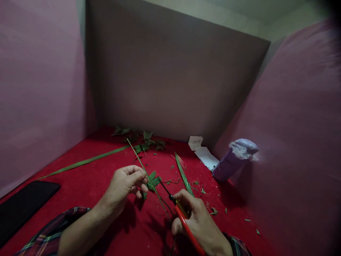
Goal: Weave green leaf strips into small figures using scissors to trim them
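My left hand (130, 179) pinches a long, thin green leaf strip (137, 154) between thumb and fingertips. The strip slants from upper left down toward my right hand. In my right hand (195, 217) is a pair of scissors (183, 220) with red handles and dark blades. The blades look parted and point up and left, close beside the strip; whether they touch it I cannot tell. Behind the strip, by my left fingertips, lies a small cluster of broad green leaf pieces (153, 180). My palm and fingers partly hide the lower end of the strip.
Red cloth (112, 167) covers the surface, strewn with leaf scraps. Leafy sprigs (146, 142) lie at the back, a long leaf (90, 160) at left, another leaf (183, 174) at centre right. A purple container (229, 163), white cards (206, 158) and a black flat object (29, 202) sit around.
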`<action>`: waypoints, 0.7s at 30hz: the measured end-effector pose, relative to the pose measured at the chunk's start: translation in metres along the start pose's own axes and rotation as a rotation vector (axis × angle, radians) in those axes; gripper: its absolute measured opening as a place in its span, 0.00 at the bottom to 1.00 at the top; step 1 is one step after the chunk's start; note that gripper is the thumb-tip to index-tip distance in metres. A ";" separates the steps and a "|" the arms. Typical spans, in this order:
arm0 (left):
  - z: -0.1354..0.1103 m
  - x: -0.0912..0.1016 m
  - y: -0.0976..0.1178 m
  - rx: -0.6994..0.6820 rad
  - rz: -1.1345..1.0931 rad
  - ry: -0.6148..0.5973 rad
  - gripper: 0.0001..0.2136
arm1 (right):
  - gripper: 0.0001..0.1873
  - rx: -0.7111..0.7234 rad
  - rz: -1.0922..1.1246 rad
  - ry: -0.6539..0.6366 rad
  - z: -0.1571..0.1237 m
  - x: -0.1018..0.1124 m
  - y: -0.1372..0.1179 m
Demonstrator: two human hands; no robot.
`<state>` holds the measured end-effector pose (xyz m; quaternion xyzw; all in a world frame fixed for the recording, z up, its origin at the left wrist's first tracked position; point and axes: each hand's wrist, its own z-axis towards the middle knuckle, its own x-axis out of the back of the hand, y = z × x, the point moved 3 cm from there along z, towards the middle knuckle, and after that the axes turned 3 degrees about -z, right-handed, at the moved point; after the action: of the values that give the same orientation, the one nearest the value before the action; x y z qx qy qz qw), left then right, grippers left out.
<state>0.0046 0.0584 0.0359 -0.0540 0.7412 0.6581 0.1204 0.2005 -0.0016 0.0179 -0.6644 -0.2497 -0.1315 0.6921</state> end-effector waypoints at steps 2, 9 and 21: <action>0.002 0.002 0.000 -0.008 -0.004 0.021 0.07 | 0.19 0.036 -0.106 0.034 0.000 0.002 -0.002; 0.001 0.000 0.000 0.024 -0.014 0.028 0.08 | 0.25 0.162 -0.218 0.047 0.000 -0.002 -0.005; -0.001 -0.003 -0.004 -0.009 -0.014 0.005 0.08 | 0.26 0.195 -0.247 0.060 -0.003 -0.004 0.002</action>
<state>0.0079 0.0571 0.0332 -0.0615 0.7383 0.6603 0.1232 0.1985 -0.0047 0.0145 -0.5538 -0.3204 -0.2106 0.7391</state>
